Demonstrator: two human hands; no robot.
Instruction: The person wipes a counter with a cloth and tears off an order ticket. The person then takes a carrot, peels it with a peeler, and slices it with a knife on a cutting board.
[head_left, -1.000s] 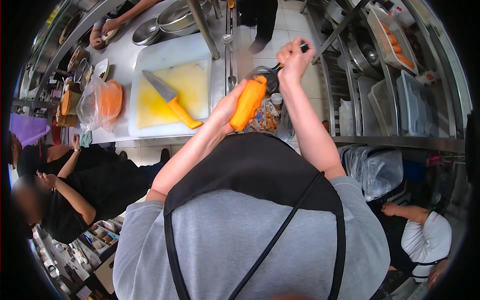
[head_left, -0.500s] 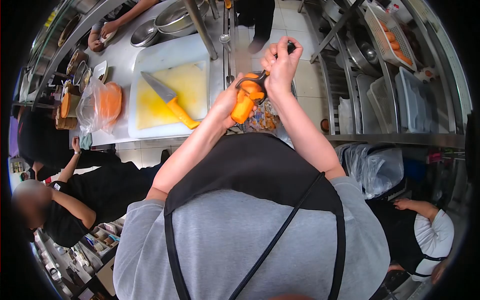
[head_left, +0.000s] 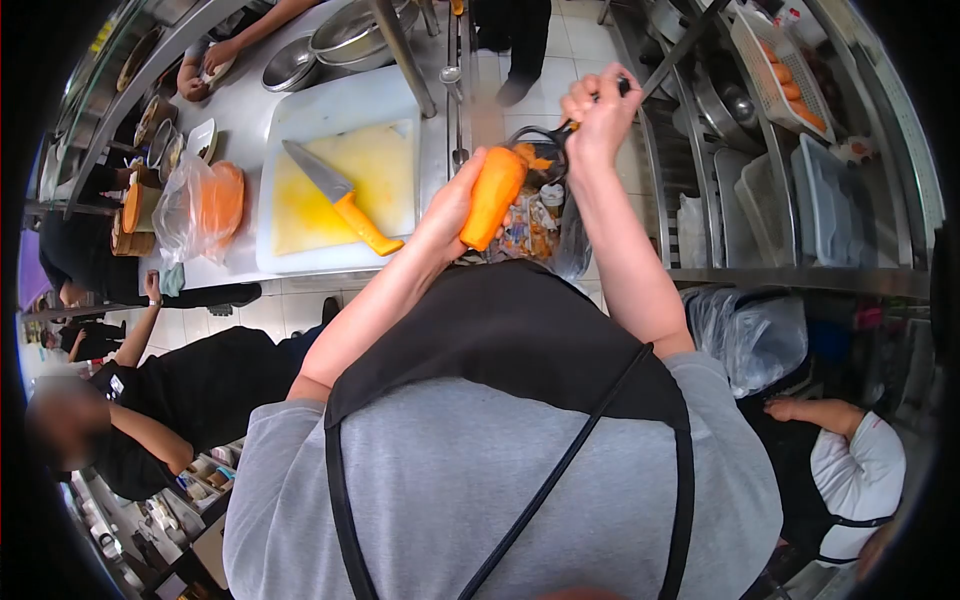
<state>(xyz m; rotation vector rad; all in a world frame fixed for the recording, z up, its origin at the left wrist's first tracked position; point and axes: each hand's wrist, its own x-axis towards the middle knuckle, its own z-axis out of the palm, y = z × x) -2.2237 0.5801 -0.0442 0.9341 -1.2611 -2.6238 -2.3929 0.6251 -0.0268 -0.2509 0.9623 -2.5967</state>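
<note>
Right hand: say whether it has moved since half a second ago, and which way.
Yes. Judged against the cutting board, the right hand has moved farther away from it, toward the right side of the picture.

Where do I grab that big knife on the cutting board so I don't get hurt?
Grip the knife by its yellow handle, probably best from above, on the side of the black apron. The handle slants toward that side, while the pointed blade reaches away across the cutting board, so you'd likely stay clear of it.
</note>
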